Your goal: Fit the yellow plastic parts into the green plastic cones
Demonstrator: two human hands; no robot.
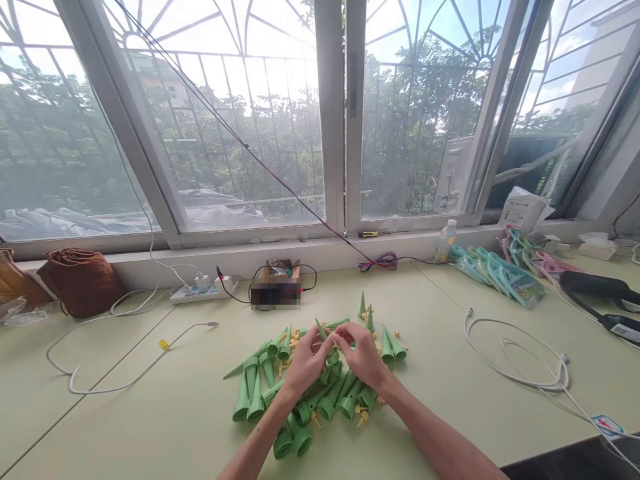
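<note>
My left hand [307,360] is closed around a green plastic cone-shaped spike [321,329], its pointed tip tilted up and to the left. The fingers of my right hand [363,353] are pinched together close beside it, on what looks like a small yellow plastic piece, mostly hidden by the fingertips. Beneath and around both hands lies a heap of similar green spikes [327,403], hollow with wide ribbed open ends. Small yellow tap-like pieces [363,419] are scattered among them. Two green spikes [362,305] stand point up behind my right hand.
The pale green table [165,427] carries a white cable [125,387] on the left and a coiled cable [515,380] on the right. A power strip [193,295], small box [290,268], bottle [445,241] and bagged green items [500,273] line the window side.
</note>
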